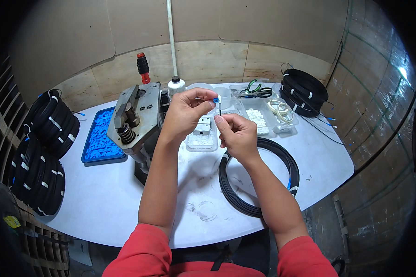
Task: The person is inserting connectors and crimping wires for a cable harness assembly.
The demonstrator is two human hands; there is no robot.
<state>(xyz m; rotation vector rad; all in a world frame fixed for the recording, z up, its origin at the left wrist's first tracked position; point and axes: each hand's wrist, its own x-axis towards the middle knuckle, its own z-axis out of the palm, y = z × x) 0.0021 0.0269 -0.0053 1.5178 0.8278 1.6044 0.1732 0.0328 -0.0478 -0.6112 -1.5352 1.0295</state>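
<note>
My left hand (189,111) is raised over the middle of the table, thumb and forefinger pinching a small blue connector piece (216,100). Close beside it, my right hand (238,138) grips the end of a thin black cable between thumb and fingertips. A small white connector tip (219,98) stands at the top of that cable, right against the blue piece; whether the two are joined I cannot tell. Below my right hand and forearm lies a coil of black cable (223,177), with a blue connector (289,183) on its right side.
A metal hand press (141,115) stands left of my forearm, next to a blue tray (104,160) of blue pieces. Black cable coils lie at the left (51,124) and back right (302,92). Behind my hands are a white bottle (176,86), pliers (259,93) and clear boxes (286,129).
</note>
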